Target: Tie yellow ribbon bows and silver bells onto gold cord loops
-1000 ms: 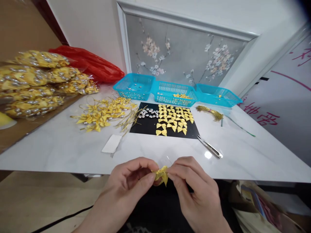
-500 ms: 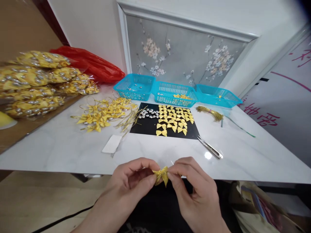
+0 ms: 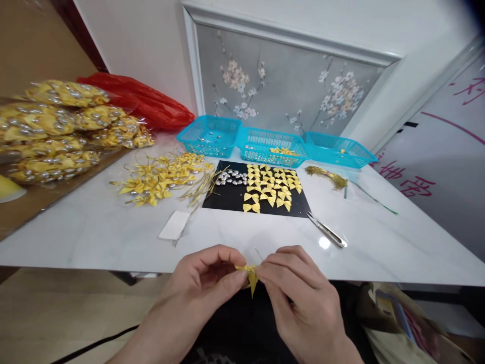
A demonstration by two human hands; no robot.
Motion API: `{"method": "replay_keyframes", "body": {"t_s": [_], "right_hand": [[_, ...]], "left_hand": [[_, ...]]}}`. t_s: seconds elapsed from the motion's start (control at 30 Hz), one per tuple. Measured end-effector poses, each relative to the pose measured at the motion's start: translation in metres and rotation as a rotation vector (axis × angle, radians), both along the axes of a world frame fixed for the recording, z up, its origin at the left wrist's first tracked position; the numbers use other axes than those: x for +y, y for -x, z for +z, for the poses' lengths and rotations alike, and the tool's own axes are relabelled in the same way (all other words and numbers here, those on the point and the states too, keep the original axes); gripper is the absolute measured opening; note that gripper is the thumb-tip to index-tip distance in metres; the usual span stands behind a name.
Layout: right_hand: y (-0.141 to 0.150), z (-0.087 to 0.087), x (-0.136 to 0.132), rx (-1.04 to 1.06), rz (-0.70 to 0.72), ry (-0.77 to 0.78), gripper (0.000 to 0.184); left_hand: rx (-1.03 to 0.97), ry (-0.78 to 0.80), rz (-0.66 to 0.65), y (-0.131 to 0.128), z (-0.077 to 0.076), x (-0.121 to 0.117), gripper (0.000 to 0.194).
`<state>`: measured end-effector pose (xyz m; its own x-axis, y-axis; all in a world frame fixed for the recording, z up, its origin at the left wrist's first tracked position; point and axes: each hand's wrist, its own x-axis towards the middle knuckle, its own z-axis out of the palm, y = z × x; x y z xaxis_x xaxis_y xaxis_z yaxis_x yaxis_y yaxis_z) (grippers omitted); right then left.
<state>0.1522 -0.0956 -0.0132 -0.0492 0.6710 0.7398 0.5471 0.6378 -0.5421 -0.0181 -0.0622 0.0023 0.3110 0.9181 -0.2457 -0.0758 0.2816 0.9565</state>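
Yellow ribbon bow (image 3: 251,279) pinched between thumb and fingertips of the nearly closed left hand (image 3: 212,283).

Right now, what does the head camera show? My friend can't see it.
A left hand and a right hand pinch yellow ribbon at a white table's edge. Yellow bows and silvery beads lie on a black mat beyond, with metal snips to the right and three blue baskets behind.
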Motion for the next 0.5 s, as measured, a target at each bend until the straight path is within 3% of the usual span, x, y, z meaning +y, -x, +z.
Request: {"method": "replay_keyframes", "body": {"t_s": [0.2, 0.5], "right_hand": [[-0.0039, 0.0057, -0.0037, 0.15, 0.06, 0.357, 0.017], [-0.0076, 0.0091, -0.0022, 0.265, 0.187, 0.69, 0.007]], "left_hand": [[0.027, -0.034, -0.013, 0.002, 0.0003, -0.0006, 0.01], [0.173, -0.197, -0.079, 0.0057, -0.004, 0.0004, 0.007]]}}
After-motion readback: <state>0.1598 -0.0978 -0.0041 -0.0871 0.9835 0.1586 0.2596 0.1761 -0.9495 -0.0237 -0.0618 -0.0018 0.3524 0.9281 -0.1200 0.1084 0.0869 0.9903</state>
